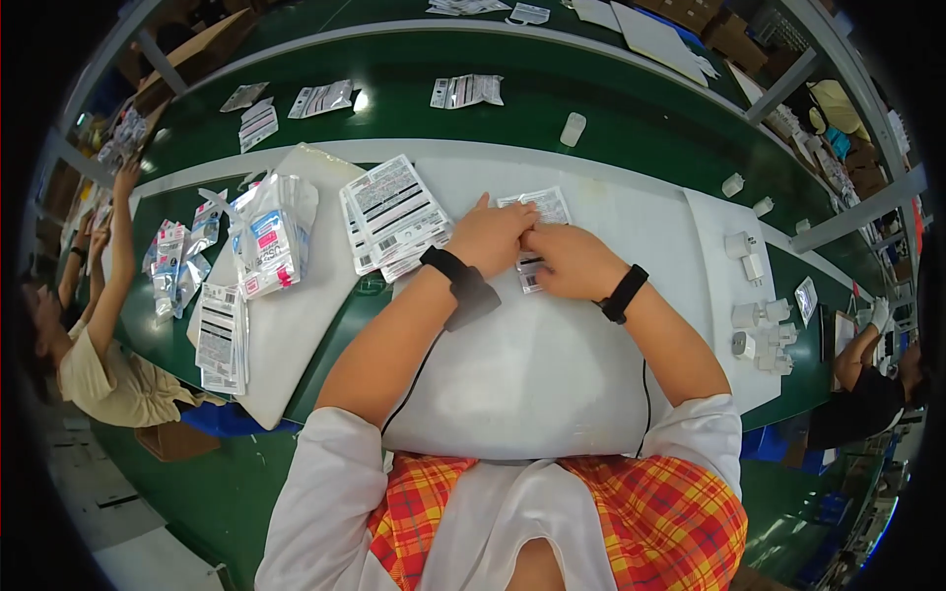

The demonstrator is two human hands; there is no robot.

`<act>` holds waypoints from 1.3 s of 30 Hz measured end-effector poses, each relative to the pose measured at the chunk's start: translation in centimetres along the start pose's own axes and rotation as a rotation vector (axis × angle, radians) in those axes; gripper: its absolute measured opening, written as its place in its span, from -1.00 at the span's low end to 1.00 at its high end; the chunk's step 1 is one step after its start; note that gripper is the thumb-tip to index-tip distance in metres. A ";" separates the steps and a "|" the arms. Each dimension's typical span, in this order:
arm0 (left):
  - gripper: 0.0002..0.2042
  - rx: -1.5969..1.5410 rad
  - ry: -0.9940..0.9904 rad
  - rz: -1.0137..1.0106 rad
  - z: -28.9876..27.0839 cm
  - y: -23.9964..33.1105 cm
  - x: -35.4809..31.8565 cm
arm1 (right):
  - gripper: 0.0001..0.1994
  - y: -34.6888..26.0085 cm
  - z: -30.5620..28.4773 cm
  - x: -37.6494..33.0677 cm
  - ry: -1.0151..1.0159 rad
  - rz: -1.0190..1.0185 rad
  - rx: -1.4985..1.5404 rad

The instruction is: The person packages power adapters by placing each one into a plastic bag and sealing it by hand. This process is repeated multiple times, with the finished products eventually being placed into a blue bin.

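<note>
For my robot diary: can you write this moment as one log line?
hands: left hand and right hand pressing clear packet | surface: white mat | nearby: packet stack

**Where everything sits around the pouch**

Your left hand [490, 236] and right hand [572, 260] meet on the pouch [545, 209], which lies on the work pad [552, 374]. Left of the pouch sits a stack of labels [392, 212]; farther left, a bag of packets [268, 236]. Right of the pouch stand plug adapters [761, 325]. Behind it, on the belt [631, 118], lie loose pouches [466, 91].
</note>
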State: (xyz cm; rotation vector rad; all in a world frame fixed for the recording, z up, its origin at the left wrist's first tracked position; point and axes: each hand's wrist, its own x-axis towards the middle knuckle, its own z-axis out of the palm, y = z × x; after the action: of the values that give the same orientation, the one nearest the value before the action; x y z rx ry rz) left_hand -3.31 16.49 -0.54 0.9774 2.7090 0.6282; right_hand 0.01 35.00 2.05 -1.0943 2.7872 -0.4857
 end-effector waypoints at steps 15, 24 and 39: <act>-0.44 0.214 0.002 0.037 -0.7 2.5 -1.3 | -0.37 8.8 -6.3 0.7 -0.093 0.268 0.673; -0.48 0.256 0.086 -0.040 1.2 5.2 0.6 | -0.42 14.8 -3.4 12.1 0.747 0.659 1.216; -0.52 0.074 0.047 0.191 2.7 2.3 1.1 | -0.49 0.1 -0.8 -4.7 0.348 0.437 0.685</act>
State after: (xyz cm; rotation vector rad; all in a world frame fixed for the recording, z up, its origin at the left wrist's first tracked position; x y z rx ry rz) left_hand -1.97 19.67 -1.95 1.2665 2.7180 0.5948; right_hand 3.25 38.45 2.68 -0.2649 2.6274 -1.5187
